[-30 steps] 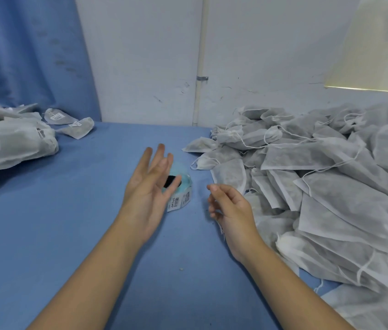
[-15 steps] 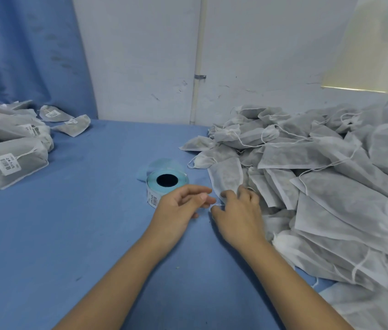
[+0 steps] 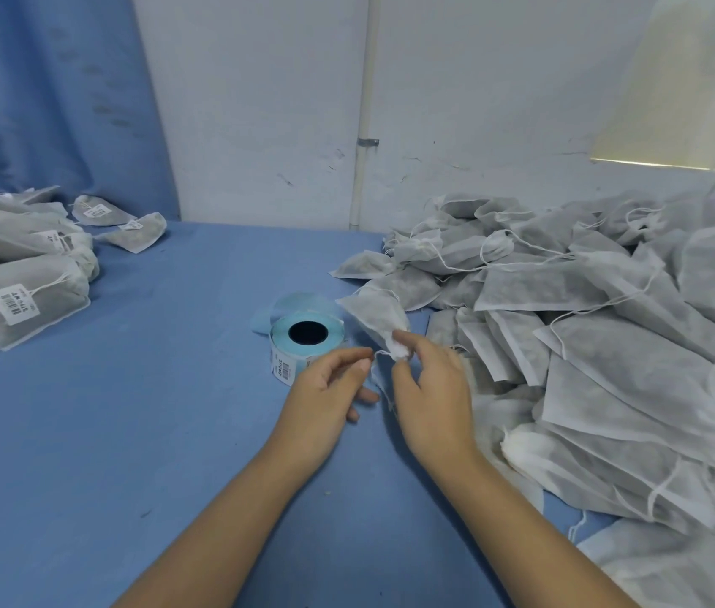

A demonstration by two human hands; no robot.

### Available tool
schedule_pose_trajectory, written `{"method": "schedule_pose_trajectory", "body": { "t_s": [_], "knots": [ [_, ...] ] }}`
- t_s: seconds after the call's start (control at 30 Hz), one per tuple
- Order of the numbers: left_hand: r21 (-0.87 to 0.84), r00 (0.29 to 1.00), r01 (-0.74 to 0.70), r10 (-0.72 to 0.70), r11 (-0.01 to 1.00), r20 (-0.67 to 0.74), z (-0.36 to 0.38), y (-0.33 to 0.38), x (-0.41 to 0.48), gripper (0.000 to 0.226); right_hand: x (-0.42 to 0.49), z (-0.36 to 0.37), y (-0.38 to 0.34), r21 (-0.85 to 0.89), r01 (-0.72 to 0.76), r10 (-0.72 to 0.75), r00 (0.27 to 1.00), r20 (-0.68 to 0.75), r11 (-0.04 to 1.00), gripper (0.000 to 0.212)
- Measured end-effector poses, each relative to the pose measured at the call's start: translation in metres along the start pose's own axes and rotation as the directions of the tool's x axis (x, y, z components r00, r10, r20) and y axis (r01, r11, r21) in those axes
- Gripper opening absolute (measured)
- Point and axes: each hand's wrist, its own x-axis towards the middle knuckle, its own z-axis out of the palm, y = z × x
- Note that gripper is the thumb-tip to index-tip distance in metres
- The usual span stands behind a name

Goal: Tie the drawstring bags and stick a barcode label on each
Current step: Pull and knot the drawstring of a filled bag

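Fingers (image 3: 404, 344) of the right hand (image 3: 432, 397) pinch the gathered neck of one grey drawstring bag (image 3: 375, 320), which lifts off the desk (image 3: 127, 432) and tilts up toward the label roll (image 3: 306, 340). A thin white drawstring (image 3: 379, 375) trails from the neck, and the left hand (image 3: 325, 397) pinches it between thumb and forefinger, the other fingers loosely curled. Both hands sit close together, just in front of the roll.

One roll of barcode labels stands on its side edge-down, hole upward, with a printed label showing at its near edge and a loose strip of pale blue backing (image 3: 289, 307) behind it.

To the right lies a large heap of untied bags (image 3: 588, 344), too many and too overlapped to count. At the left edge is a smaller pile of labelled bags (image 3: 26, 296); about four barcode stickers can be made out, two of them on bags lying apart from the pile at the back.

Blue cloth covers the desk. Behind it are a white wall (image 3: 259, 103) with a thin vertical pipe (image 3: 362, 125), and a blue curtain (image 3: 39, 89) at the left.
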Motion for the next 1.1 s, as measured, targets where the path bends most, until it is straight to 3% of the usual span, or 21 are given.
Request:
{"method": "schedule_pose_trajectory", "body": {
  "t_s": [0.4,0.47,0.6,0.7,0.8,0.9,1.0,1.1],
  "knots": [
    [-0.337,0.996,0.085,-0.085,0.938,0.016,-0.002,-0.002,0.003,0.019,-0.011,0.012,-0.007,0.001,0.013,-0.013,0.997,0.072,1.000,0.050],
    [-0.263,0.996,0.090,-0.085,0.960,0.031,-0.001,-0.003,0.004,0.015,-0.012,0.012,-0.007,0.012,0.015,-0.016,0.997,0.079,1.000,0.050],
    [0.085,0.996,0.053,-0.059,0.995,0.066,0.003,-0.003,0.006,0.016,-0.014,0.014,-0.009,0.050,0.025,-0.029,0.997,0.065,0.998,0.052],
    [0.089,0.994,0.091,-0.095,0.992,0.051,0.006,-0.001,0.008,0.019,-0.015,0.015,-0.010,0.126,-0.010,-0.001,0.997,0.083,0.992,0.055],
    [-0.012,0.988,0.154,-0.154,0.988,0.024,0.007,0.004,0.010,0.016,-0.014,0.012,-0.014,0.307,-0.084,0.089,0.996,-0.004,0.948,0.053],
    [-0.183,0.978,0.208,-0.210,0.961,0.011,0.009,0.010,0.012,0.022,-0.014,0.009,-0.016,0.451,-0.124,0.182,0.980,-0.087,0.884,0.031],
    [-0.186,0.984,0.175,-0.174,0.967,0.021,0.011,0.012,0.010,0.028,-0.014,0.008,-0.015,0.516,-0.277,0.280,0.957,0.074,0.810,0.002],
    [-0.094,0.993,0.104,-0.098,0.990,0.064,0.012,0.008,0.001,0.027,-0.017,0.006,-0.011,0.629,-0.358,0.318,0.931,0.181,0.690,0.012]
  ]
}}
